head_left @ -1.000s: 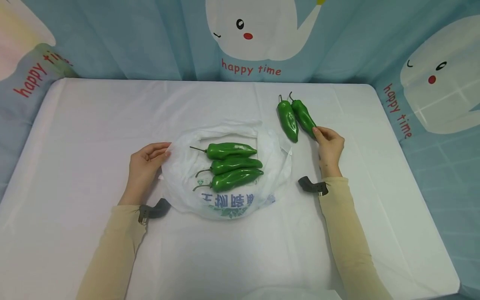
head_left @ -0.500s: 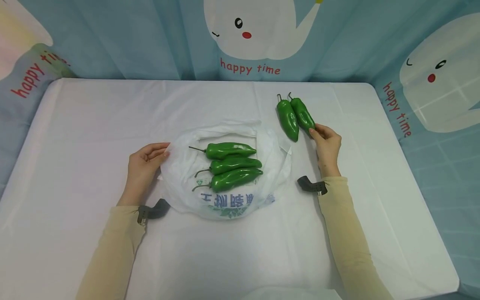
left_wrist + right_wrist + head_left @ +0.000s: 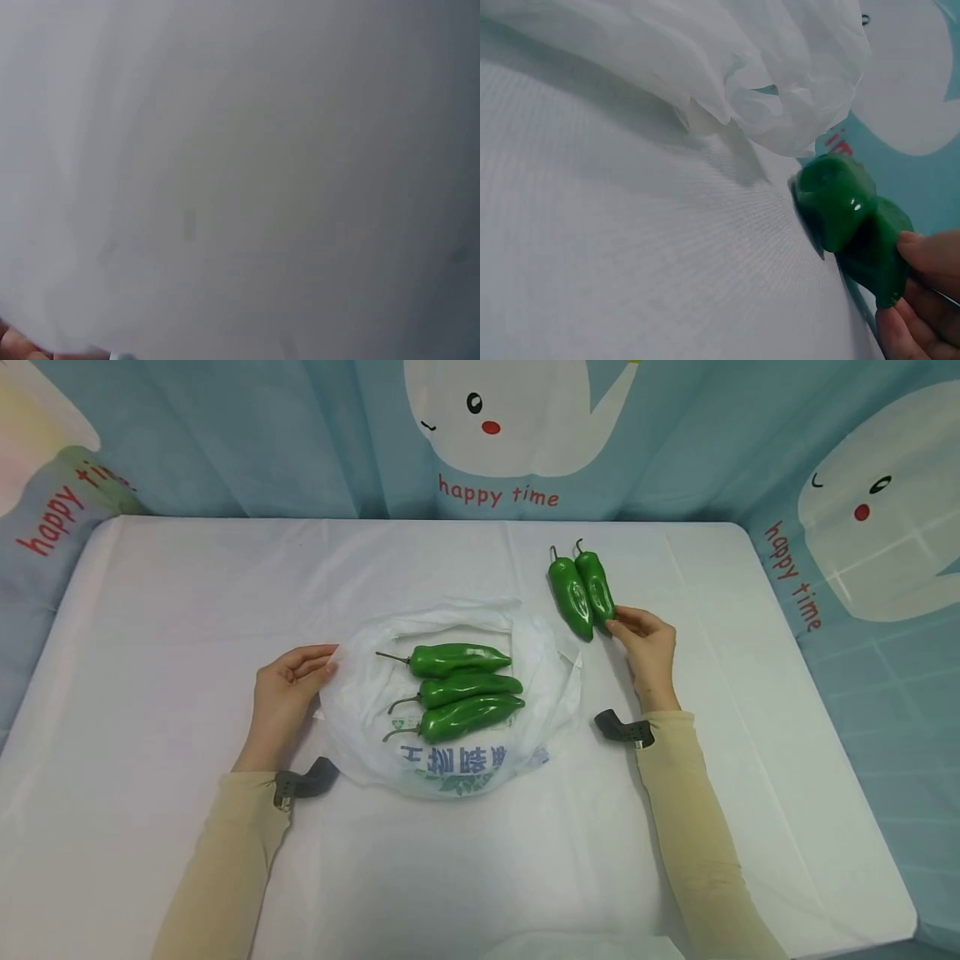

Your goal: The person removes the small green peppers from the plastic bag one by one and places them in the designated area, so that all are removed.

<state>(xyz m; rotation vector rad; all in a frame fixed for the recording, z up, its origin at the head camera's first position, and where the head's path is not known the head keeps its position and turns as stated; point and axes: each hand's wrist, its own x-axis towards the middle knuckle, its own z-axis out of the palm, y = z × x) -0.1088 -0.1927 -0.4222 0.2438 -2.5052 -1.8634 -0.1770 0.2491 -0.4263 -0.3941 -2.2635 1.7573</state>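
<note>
A white plastic bag (image 3: 551, 710) with blue print lies spread open in the middle of the table. Inside its opening are three green peppers, the top one (image 3: 460, 660), the middle one (image 3: 471, 690) and the bottom one (image 3: 472, 717), stems to the left. My left hand (image 3: 285, 689) pinches the bag's left edge; the bag fills most of the left wrist view. Beyond the bag to the right, two more green peppers lie side by side. My right hand (image 3: 648, 647) pinches the tip of the right-hand pepper (image 3: 596, 589), which lies against the left-hand pepper (image 3: 570, 597).
The table wears a white cloth (image 3: 187, 585). Behind it and to the right hangs a blue curtain (image 3: 300, 435) with cartoon prints. A whitish sheet-like thing (image 3: 585, 947) shows at the front edge. A dark camera mount (image 3: 624, 729) sits on the right wrist.
My right hand has moved slightly left, swinging the pepper's tip in against its neighbour. That neighbour has shifted a little left. The left hand and the bag stay in place.
</note>
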